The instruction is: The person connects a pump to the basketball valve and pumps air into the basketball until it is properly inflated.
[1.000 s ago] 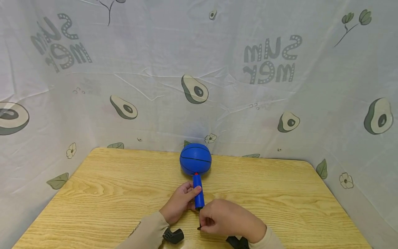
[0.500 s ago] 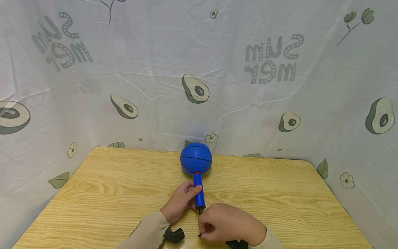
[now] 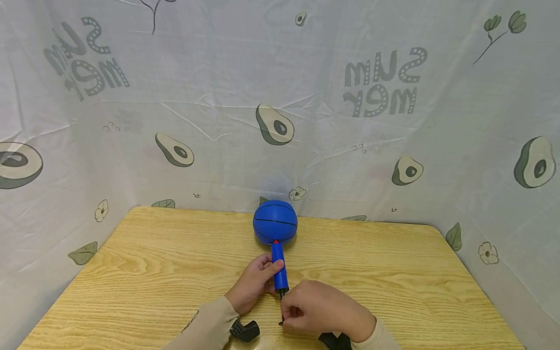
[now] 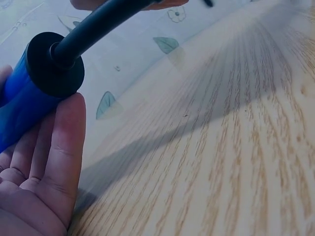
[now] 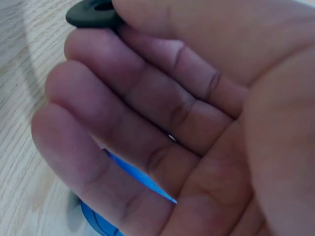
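Observation:
A blue ball (image 3: 275, 221) with black lines rests near the table's back edge. Lined up with it is a blue hand pump (image 3: 281, 282), its red tip (image 3: 276, 241) right at the ball's near side. My left hand (image 3: 253, 284) grips the pump's barrel, thumb on top and fingers underneath. From the barrel's near end a black rod (image 4: 98, 29) sticks out, part of it showing. My right hand (image 3: 321, 308) pinches the black handle (image 5: 91, 15) at the rod's end between thumb and fingers. In the right wrist view the ball is mostly hidden behind the fingers.
The wood-grain table (image 3: 175, 253) has a patterned cloth (image 3: 218, 160) hanging behind it and at both sides. Black wrist devices sit by the left sleeve (image 3: 245, 330) and under the right wrist.
My right hand draws the handle back toward me, then pushes it forward again, so less rod shows than half a second ago. Left hand and ball stay nearly still.

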`<state>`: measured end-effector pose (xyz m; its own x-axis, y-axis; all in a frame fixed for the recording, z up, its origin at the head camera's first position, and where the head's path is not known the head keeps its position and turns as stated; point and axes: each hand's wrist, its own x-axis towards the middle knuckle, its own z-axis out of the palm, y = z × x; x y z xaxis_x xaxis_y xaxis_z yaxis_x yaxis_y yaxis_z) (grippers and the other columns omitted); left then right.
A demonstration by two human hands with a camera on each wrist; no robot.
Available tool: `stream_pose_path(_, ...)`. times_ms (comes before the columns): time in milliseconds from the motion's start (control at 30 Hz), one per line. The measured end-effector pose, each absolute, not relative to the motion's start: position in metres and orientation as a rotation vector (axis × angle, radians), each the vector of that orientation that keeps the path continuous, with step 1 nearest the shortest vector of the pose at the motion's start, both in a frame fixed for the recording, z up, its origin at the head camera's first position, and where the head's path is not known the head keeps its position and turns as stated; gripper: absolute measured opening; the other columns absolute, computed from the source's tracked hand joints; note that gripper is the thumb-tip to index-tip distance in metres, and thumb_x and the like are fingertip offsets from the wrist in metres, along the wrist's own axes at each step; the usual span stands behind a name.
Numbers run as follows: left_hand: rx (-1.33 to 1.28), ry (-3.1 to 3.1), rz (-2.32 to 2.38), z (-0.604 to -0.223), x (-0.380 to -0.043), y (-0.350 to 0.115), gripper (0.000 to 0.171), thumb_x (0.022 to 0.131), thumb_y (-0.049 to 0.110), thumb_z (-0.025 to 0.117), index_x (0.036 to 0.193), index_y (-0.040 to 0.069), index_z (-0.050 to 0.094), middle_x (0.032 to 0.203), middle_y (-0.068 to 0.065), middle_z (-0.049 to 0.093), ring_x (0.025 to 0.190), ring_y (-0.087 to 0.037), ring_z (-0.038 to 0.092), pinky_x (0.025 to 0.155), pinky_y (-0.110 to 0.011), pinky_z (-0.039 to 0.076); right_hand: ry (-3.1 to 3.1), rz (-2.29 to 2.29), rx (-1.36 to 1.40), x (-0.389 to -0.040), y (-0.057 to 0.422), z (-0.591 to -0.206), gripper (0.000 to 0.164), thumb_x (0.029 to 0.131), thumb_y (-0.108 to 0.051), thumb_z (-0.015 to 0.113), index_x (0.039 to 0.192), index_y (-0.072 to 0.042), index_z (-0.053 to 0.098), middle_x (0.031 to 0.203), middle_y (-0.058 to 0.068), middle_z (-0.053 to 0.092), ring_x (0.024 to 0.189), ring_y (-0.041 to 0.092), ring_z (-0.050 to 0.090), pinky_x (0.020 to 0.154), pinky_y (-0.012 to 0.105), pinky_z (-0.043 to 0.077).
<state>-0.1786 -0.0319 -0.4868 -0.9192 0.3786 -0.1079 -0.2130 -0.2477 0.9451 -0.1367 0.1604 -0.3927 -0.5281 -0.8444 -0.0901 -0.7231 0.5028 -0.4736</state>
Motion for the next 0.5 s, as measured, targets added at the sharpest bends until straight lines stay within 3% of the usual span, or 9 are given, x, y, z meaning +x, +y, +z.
stream_pose_path(500, 0.207, 1.627, 2.232, -0.4873, -0.1793, -0.0313, 0.048, 0.105, 0.029, 0.063, 0.133, -0.006, 0.047, 0.1, -0.001, 0.066, 0.087, -0.013, 0.067, 0.07, -0.027, 0.058, 2.617, -0.616, -1.18, -0.1454, 0.1641, -0.396, 0.014, 0.094, -0.022, 0.079, 0.082, -0.021, 0.072, 0.072, -0.021, 0.056, 0.059, -0.006, 0.044, 0.056, 0.015, 0.041)
